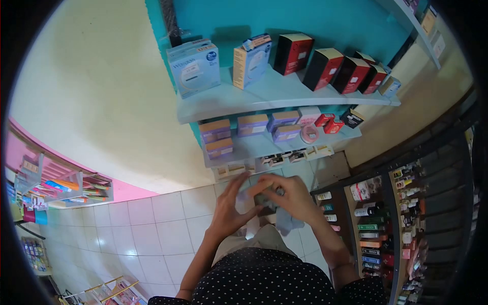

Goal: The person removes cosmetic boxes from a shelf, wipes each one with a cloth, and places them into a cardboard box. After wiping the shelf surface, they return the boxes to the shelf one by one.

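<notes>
In front of my body, my right hand is closed on a small, blurred box with a tan face and a purplish end. It resembles the purple boxes on the shelf. A grey cloth hangs below the same hand, bunched under the palm. My left hand is just left of the box, its fingers curved upward and its thumb apart, pointing toward the right hand. Something dark shows beneath the box between both hands.
The upper shelf bears light blue boxes and several dark red boxes. Below, another shelf has purple boxes and a round pink container. A rack of bottles and cartons stands at right, above white floor tiles.
</notes>
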A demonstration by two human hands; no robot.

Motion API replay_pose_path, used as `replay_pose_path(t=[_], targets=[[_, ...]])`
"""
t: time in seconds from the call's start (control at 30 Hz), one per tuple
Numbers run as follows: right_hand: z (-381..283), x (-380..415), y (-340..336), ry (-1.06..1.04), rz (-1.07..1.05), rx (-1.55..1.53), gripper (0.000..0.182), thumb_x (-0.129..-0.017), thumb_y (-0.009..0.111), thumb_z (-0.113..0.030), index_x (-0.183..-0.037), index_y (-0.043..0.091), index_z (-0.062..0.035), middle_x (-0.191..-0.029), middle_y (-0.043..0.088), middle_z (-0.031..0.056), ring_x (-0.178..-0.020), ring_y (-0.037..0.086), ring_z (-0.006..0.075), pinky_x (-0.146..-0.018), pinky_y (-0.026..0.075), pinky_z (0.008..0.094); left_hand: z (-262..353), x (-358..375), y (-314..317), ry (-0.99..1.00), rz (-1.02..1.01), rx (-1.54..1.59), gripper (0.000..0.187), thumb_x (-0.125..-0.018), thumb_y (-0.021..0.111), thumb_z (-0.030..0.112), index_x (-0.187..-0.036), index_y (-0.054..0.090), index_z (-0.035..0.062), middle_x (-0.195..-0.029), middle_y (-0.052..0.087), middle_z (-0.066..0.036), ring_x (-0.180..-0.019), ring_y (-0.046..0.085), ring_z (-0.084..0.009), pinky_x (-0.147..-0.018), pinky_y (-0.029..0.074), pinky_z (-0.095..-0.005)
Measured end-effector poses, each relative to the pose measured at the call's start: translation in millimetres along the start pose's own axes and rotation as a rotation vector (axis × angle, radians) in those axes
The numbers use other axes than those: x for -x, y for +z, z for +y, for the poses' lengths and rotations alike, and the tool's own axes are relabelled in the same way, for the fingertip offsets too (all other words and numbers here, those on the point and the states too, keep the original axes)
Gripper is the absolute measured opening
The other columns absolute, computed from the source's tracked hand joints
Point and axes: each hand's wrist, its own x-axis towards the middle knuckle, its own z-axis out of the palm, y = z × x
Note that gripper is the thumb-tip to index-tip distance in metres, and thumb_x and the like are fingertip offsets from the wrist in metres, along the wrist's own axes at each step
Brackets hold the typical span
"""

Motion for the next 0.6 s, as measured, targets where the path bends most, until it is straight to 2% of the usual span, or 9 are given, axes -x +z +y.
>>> replay_pose_path(t=[0.07, 0.2, 0.27, 0.3, 0.37, 0.4, 0.43, 0.5, 0.6], targets=[[1, 12, -1, 0.079, -0.216, -0.123, 0.025, -0.075, 0.057, -0.013, -0.098, 0.057, -0.0030, -0.075, 0.062, 0.0130, -0.064, 0.059, 0.0217, -0.061, 0.045, 0.0309, 2, 0, 10, -0.215, -0.368, 0.367, 0.048, -0.067, 0.065, 0.011, -0.110, 0.048, 0.0004, -0.101, 0.056, -0.017, -0.096, 0.053, -0.0314, -0.079, 0.042, -0.0366], [15, 25, -10, 0.252, -0.213, -0.460, 0.024, -0.077, 0.057, -0.015, -0.097, 0.058, -0.0010, -0.079, 0.062, 0.0072, -0.066, 0.057, 0.0137, -0.064, 0.044, 0.0287, 7, 2, 22, -0.106, -0.290, 0.361, 0.035, -0.071, 0.060, 0.007, -0.105, 0.054, 0.0020, -0.089, 0.060, -0.017, -0.079, 0.059, -0.0321, -0.068, 0.045, -0.0326], [16, 30, -20, 0.368, 0.064, -0.587, 0.026, -0.079, 0.057, -0.016, -0.099, 0.056, 0.0005, -0.081, 0.060, 0.0052, -0.073, 0.055, 0.0118, -0.070, 0.042, 0.0255, 8, 2, 26, -0.061, -0.265, 0.334, 0.035, -0.070, 0.060, 0.007, -0.105, 0.054, 0.0028, -0.089, 0.060, -0.016, -0.079, 0.059, -0.0321, -0.068, 0.046, -0.0326], [13, 32, -18, 0.366, 0.060, -0.585, 0.026, -0.079, 0.057, -0.016, -0.099, 0.056, 0.0005, -0.081, 0.060, 0.0052, -0.073, 0.055, 0.0118, -0.070, 0.042, 0.0255, 11, 1, 27, -0.017, -0.255, 0.304, 0.036, -0.070, 0.060, 0.008, -0.105, 0.055, 0.0037, -0.090, 0.060, -0.016, -0.079, 0.059, -0.0321, -0.067, 0.046, -0.0326], [2, 36, -3, 0.314, 0.677, -0.510, 0.028, -0.078, 0.057, -0.015, -0.102, 0.055, 0.0000, -0.088, 0.059, 0.0082, -0.081, 0.054, 0.0138, -0.075, 0.039, 0.0251, 18, 0, 33, -0.001, -0.218, 0.256, 0.035, -0.070, 0.060, 0.007, -0.104, 0.055, 0.0041, -0.091, 0.060, -0.016, -0.079, 0.059, -0.0320, -0.068, 0.046, -0.0330], [-5, 42, 5, 0.239, 0.661, -0.248, 0.031, -0.078, 0.055, -0.011, -0.107, 0.052, -0.0004, -0.098, 0.056, 0.0115, -0.090, 0.052, 0.0189, -0.079, 0.038, 0.0287, 20, -1, 35, 0.016, -0.185, 0.209, 0.034, -0.070, 0.059, 0.007, -0.104, 0.055, 0.0045, -0.092, 0.060, -0.015, -0.079, 0.059, -0.0319, -0.068, 0.047, -0.0334], [-14, 46, 18, 0.241, 0.670, -0.245, 0.031, -0.078, 0.055, -0.011, -0.107, 0.052, -0.0004, -0.098, 0.056, 0.0115, -0.090, 0.052, 0.0189, -0.079, 0.038, 0.0287, 21, 0, 36, 0.022, -0.192, 0.212, 0.034, -0.070, 0.059, 0.007, -0.104, 0.055, 0.0045, -0.092, 0.060, -0.015, -0.079, 0.059, -0.0319, -0.068, 0.047, -0.0334], [-28, 53, 41, -0.175, 0.523, 0.199, 0.032, -0.076, 0.055, -0.007, -0.107, 0.053, 0.0011, -0.106, 0.052, 0.0140, -0.095, 0.050, 0.0244, -0.083, 0.037, 0.0328, 19, 2, 38, -0.002, -0.213, 0.363, 0.035, -0.067, 0.058, 0.004, -0.102, 0.056, 0.0036, -0.095, 0.059, -0.015, -0.082, 0.058, -0.0313, -0.070, 0.047, -0.0335], [-17, 57, 52, -0.395, 0.571, 0.205, 0.033, -0.074, 0.055, -0.004, -0.106, 0.053, 0.0036, -0.107, 0.052, 0.0150, -0.095, 0.049, 0.0290, -0.085, 0.036, 0.0347, 23, 0, 35, 0.134, -0.101, 0.330, 0.037, -0.064, 0.057, 0.001, -0.100, 0.057, 0.0016, -0.099, 0.058, -0.014, -0.085, 0.058, -0.0308, -0.070, 0.048, -0.0327]])
